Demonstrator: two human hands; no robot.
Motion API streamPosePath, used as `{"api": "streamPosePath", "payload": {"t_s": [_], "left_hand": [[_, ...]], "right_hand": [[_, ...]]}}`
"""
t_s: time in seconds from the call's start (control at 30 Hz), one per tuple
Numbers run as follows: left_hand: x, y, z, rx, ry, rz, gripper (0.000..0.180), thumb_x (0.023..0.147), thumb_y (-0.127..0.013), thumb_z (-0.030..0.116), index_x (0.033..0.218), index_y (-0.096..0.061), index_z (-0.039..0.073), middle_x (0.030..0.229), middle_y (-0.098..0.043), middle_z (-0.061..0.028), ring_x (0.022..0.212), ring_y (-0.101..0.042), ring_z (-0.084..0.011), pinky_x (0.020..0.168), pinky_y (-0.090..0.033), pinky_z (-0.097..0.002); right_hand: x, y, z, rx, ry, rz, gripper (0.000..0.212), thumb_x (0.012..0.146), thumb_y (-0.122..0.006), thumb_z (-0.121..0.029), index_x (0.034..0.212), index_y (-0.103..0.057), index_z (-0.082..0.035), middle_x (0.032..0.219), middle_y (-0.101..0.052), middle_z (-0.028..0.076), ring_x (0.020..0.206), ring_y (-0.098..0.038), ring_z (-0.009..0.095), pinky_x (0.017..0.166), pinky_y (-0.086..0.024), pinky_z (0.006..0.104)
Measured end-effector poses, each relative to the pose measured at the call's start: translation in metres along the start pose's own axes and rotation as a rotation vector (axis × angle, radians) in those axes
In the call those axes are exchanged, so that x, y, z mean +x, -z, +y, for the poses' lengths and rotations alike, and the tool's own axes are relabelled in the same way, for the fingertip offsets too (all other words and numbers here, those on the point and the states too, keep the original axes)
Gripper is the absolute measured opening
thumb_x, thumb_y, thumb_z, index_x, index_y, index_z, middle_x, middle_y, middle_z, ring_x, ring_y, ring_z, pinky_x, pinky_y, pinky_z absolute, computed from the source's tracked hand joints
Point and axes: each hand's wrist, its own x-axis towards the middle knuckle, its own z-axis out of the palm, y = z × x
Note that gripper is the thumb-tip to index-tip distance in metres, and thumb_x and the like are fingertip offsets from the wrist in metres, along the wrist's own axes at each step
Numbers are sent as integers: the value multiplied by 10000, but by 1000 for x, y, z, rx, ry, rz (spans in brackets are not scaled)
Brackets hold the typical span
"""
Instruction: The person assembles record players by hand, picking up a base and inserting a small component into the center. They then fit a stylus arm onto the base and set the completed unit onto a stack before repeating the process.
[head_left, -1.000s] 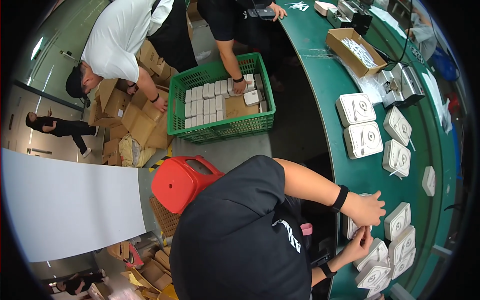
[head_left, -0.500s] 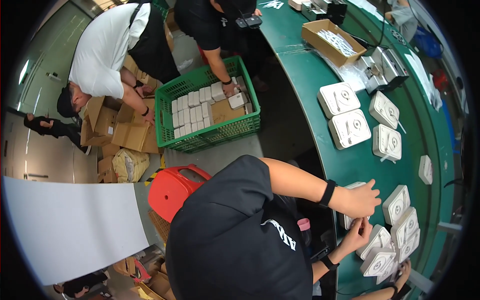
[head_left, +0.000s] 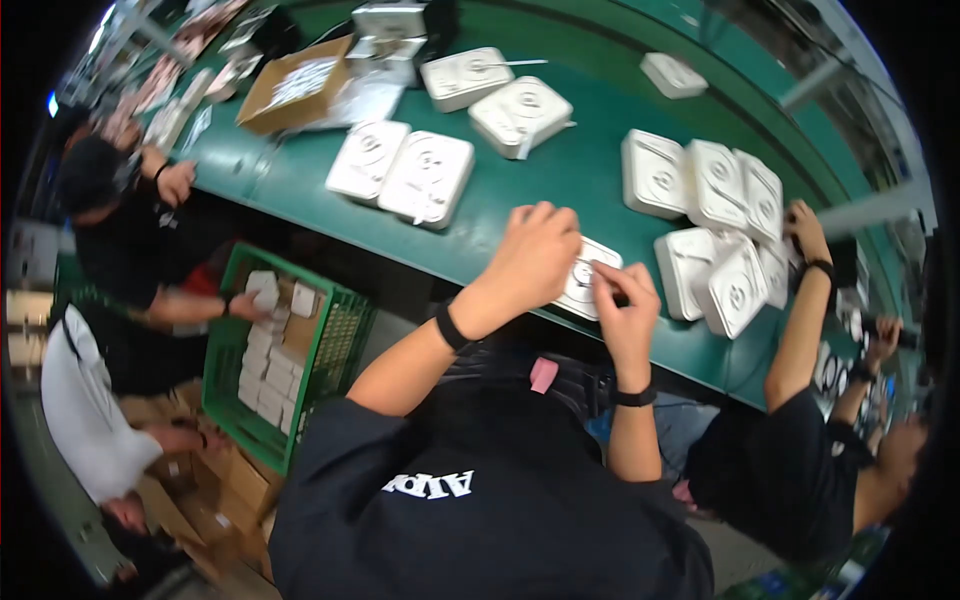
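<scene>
Straight ahead, a white rounded-square box (head_left: 578, 295) with a dark round print lies at the near edge of the green table (head_left: 300, 190). My left hand (head_left: 535, 252) rests over its left side with fingers curled in; whatever is in them is hidden. On the box's right side my right hand (head_left: 628, 305) has its thumb and fingers pinched together over the top face. Anything in that pinch is too small to make out. Just right of my hands lies a cluster of similar boxes (head_left: 683, 272), some leaning on one another.
More white boxes (head_left: 428, 178) sit to the left, beyond them a carton of white strips (head_left: 295, 85) and a metal device (head_left: 390, 30). A co-worker's hand (head_left: 808, 232) touches the right cluster. Lower left stands a green crate (head_left: 338, 345) of white boxes, with people around it.
The view has swung from the crate and floor on the left round to the table. Both my hands stay at the same box, fingers still drawn together.
</scene>
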Motion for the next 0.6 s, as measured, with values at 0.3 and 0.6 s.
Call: {"api": "streamPosePath", "payload": {"t_s": [0.3,0.6], "left_hand": [[2,0,9,-2,-38,-66,99,887,-719,7,960,-661,41,1132,-621,-103,1140,-586,-342,1055,-443,-505],[-2,-3,27,162,-17,-20,94,867,-704,-12,942,-661,23,1107,-614,-116,1113,-588,-353,1059,-441,-518]], "right_hand": [[-1,5,-3,-3,-9,31,225,909,-828,-1,1126,-861,-47,822,-536,40,715,-525,137,637,-416,300],[0,3,0,5,-15,32,220,906,-842,-14,1123,-859,-44,819,-537,40,717,-526,139,633,-411,305]]}}
